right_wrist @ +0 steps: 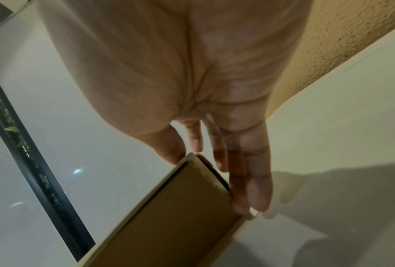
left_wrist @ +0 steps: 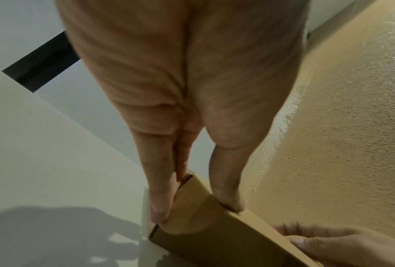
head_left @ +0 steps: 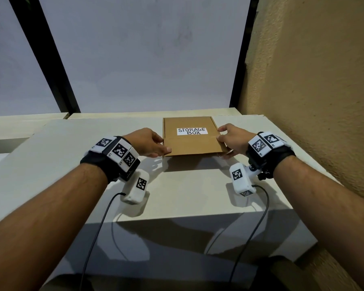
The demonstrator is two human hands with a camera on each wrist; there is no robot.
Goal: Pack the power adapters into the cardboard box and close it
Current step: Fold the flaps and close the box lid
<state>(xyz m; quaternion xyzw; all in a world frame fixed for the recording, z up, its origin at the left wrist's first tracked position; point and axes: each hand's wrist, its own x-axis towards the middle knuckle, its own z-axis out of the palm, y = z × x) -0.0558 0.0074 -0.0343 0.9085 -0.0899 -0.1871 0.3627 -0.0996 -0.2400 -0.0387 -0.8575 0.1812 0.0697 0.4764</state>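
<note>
A flat cardboard box (head_left: pixel 190 143) with a white "STORAGE BOX" label (head_left: pixel 192 131) lies on the white table (head_left: pixel 187 196), its lid down. My left hand (head_left: pixel 166 149) grips the box's left edge, thumb on top and fingers down the side. In the left wrist view my left hand (left_wrist: pixel 196 211) pinches the box (left_wrist: pixel 214 234) at its near corner. My right hand (head_left: pixel 224 141) holds the right edge the same way. The right wrist view shows my right hand (right_wrist: pixel 212 182) with its thumb on the lid and its fingers along the side of the box (right_wrist: pixel 169 216). No power adapter is in view.
A rough tan wall (head_left: pixel 313 101) runs close along the table's right side. Behind the box stands a frosted window (head_left: pixel 145 59) with black frame bars. A second pale surface (head_left: pixel 13 127) lies lower at the left. Cables hang from both wrist cameras over the table's front edge.
</note>
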